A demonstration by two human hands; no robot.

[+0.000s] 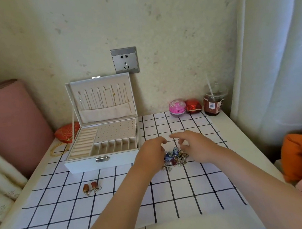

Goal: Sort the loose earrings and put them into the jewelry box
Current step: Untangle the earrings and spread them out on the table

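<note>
Left hand [151,152] and right hand [194,145]: fingers bent over tangled pile of blue, red and metal earrings [176,156] on desk [242,142]; grip unclear. Advice: pinch one hook, lift slowly, untangle. Open white jewelry box [83,165] near, leftward.

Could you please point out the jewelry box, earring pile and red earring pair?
jewelry box [83,165], head view, front wall
earring pile [176,156], head view, heap's middle
red earring pair [94,185], head view, right bead
</note>
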